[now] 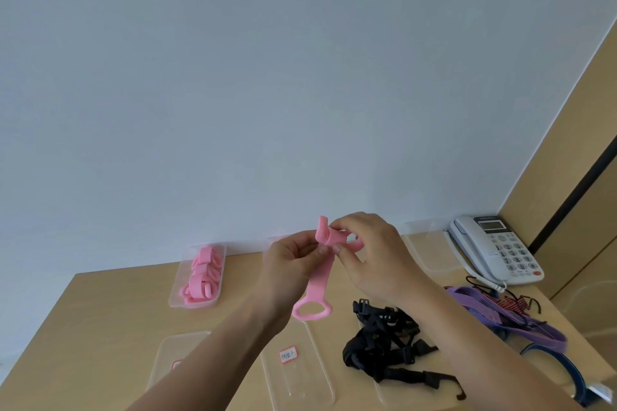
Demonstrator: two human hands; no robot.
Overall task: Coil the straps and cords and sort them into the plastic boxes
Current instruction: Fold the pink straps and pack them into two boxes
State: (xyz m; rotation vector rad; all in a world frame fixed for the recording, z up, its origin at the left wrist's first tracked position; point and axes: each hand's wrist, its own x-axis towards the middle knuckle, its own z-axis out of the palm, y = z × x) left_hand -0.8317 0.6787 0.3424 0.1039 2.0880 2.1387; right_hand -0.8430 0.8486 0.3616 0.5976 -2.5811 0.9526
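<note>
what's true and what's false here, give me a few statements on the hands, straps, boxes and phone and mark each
1. The left hand and right hand both hold the pink strap above the table. True.
2. The pink strap is fully coiled. False: only its top is rolled, and its ring end hangs loose below the hands.
3. The far-left box holds coiled pink straps. True.
4. The black straps lie in that far-left box. False: they lie heaped near the right forearm, apart from it.
5. The telephone stands at the table's left corner. False: it is at the far right.
</note>
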